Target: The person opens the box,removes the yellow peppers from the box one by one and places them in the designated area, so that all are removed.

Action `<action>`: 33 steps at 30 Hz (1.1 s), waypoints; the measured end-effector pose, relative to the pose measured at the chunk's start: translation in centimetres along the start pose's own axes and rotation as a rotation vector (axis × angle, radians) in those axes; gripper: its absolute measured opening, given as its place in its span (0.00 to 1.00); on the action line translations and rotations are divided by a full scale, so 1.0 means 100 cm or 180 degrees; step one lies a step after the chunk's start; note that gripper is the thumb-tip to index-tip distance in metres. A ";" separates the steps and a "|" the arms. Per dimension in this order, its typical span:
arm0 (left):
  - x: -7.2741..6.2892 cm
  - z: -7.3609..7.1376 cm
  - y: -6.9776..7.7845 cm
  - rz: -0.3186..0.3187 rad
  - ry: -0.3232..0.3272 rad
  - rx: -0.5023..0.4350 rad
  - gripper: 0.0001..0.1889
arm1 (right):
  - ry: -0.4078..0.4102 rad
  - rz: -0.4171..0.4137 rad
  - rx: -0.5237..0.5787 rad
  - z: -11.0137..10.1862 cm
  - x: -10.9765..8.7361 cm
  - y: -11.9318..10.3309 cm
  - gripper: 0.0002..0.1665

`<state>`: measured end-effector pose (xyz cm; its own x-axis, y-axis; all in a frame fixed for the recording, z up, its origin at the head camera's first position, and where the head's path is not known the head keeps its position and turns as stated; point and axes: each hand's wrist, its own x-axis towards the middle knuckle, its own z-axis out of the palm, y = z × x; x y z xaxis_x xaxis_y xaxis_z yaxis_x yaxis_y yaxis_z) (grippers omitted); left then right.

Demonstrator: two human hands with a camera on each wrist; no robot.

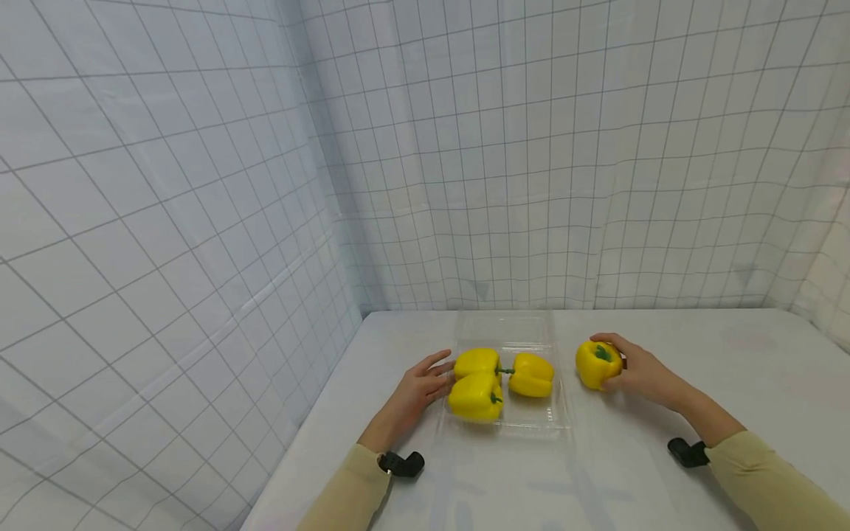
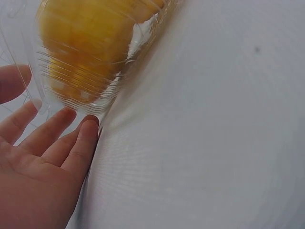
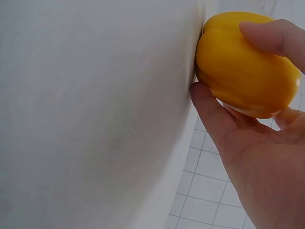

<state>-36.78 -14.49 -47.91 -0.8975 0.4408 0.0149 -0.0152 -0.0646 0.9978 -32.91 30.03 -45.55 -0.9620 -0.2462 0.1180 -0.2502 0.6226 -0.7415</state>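
Note:
A clear plastic clamshell container lies on the table with its lid folded back away from me. Inside it are three yellow bell peppers: one at the back left, one at the front left and one on the right. My left hand is at the container's left side, its extended fingers touching the ribbed plastic wall. To the right of the container, my right hand grips another yellow bell pepper between thumb and fingers. That pepper is at the table surface, green stem towards me.
The white table stretches around the container. White grid-patterned curtains hang behind it and along the left side. A black camera is strapped to each wrist.

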 end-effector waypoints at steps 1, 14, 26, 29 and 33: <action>0.000 0.000 0.000 -0.0009 0.0005 -0.0005 0.29 | -0.0001 0.0001 0.0001 0.000 0.000 -0.001 0.50; 0.002 -0.001 0.000 -0.0058 0.0010 -0.0021 0.30 | -0.0021 0.0009 -0.0045 -0.001 0.000 0.000 0.54; 0.001 -0.001 0.000 -0.0073 0.0039 -0.0044 0.29 | 0.0158 -0.0295 -0.0232 -0.008 -0.006 -0.016 0.54; 0.001 -0.001 0.001 -0.0094 0.0037 -0.0065 0.29 | 0.0231 -0.0379 -0.0264 -0.011 -0.007 -0.023 0.53; 0.001 0.000 0.002 -0.0073 0.0026 -0.0076 0.30 | 0.0288 -0.0471 -0.0304 -0.017 -0.008 -0.033 0.53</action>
<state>-36.84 -14.48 -47.72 -0.9004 0.4351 -0.0086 -0.0462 -0.0759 0.9960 -31.49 29.39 -42.08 -0.9187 -0.2753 0.2831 -0.3948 0.6532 -0.6461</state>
